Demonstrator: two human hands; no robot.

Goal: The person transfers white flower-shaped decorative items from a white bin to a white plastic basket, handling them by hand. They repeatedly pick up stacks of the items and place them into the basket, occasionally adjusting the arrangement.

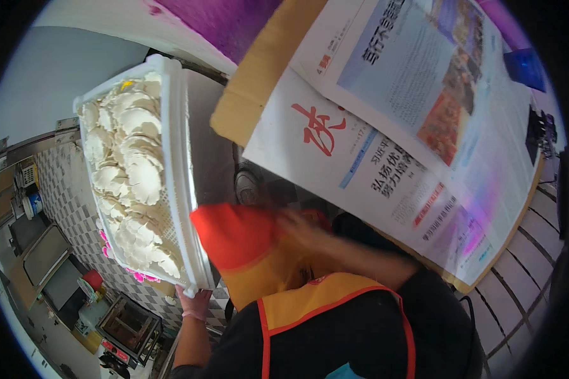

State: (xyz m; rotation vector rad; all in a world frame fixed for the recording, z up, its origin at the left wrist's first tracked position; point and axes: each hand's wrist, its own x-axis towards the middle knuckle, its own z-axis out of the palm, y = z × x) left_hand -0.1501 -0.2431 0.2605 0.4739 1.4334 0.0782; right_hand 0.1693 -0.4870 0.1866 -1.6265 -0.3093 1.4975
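My left hand [195, 303] grips the near end of a white plastic crate [189, 232] at its lower corner. Piled inside the crate are thin, pale rounds [140, 175] with cracked edges, perhaps dough wrappers. They overlap in loose stacks, leaving part of the perforated crate floor bare. My right hand [306, 232] is blurred in front of my yellow-and-red apron [246, 237]; its fingers are too smeared to make out, and no held thing shows. The apron's red part spreads toward the crate's side.
Printed newspaper sheets [341, 156] cover a cardboard-edged surface [244, 99] on the right. A grey metal cabinet [211, 137] stands beside the crate. A shoe [246, 186] shows on the floor between. At lower left are a dark metal-framed appliance [129, 324] and a red container [92, 279].
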